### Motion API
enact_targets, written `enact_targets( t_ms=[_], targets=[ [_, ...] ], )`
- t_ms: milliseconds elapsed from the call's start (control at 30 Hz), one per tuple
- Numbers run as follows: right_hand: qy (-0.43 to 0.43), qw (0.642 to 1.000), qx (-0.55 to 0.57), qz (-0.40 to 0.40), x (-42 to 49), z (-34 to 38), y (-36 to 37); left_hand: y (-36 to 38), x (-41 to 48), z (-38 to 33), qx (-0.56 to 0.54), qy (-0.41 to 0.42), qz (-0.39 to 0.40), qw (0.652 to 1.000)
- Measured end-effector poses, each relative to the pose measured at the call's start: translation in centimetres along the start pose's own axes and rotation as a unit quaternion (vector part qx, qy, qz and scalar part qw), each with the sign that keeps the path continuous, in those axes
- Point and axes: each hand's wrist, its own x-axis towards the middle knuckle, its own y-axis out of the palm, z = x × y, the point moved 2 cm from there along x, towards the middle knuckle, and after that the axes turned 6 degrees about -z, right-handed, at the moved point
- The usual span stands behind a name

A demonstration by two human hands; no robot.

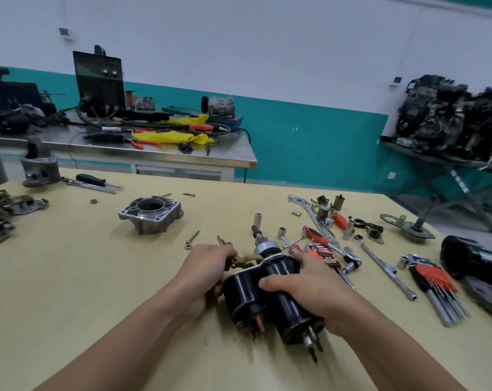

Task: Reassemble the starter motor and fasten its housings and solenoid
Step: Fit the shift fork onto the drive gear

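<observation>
On the yellow table lies the starter motor body [288, 314], a black cylinder with its shaft and pinion [263, 244] pointing away from me. The black solenoid [240, 292] lies alongside it on the left, its copper terminals toward me. My right hand [304, 280] grips the motor body from above. My left hand [211, 266] holds the solenoid's left side, fingers curled by the brass fork lever [244, 261]. A grey aluminium housing [151, 214] stands apart at the far left centre. A loose long bolt [192, 240] lies between it and my hands.
Sockets, a ratchet [332, 246], an extension bar [385, 268] and a hex key set [436, 289] are scattered on the right. Another black starter [476, 261] sits at the right edge. A screwdriver [94, 180] and grey castings [39, 165] lie far left. A steel bench [126, 148] stands behind.
</observation>
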Motion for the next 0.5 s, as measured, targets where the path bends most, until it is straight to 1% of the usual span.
enact_targets(
  t_ms=[67, 167, 233, 300, 400, 500],
  targets=[
    [-0.039, 0.998, 0.032, -0.028, -0.6, -0.3, 0.0, -0.1, -0.1, -0.2, -0.017, 0.032, -0.004, 0.999],
    [-0.150, 0.987, -0.005, -0.061, -1.1, 0.0, -0.4, -0.3, -0.4, -1.2, 0.000, 0.122, -0.015, 0.992],
    [-0.174, 0.984, -0.015, -0.042, -0.9, 0.5, -0.5, -0.6, -0.9, -1.9, 0.024, 0.206, -0.020, 0.978],
    [-0.170, 0.985, -0.007, -0.015, -0.7, 0.7, -0.4, -0.8, -1.4, -2.3, 0.030, 0.266, -0.022, 0.963],
    [-0.175, 0.985, 0.007, -0.010, -0.6, 0.9, -0.3, -0.8, -1.6, -2.5, -0.007, 0.291, -0.030, 0.956],
    [-0.183, 0.983, 0.017, 0.016, -0.6, 1.2, -0.2, -1.1, -1.5, -2.9, -0.069, 0.269, -0.028, 0.960]
  ],
)
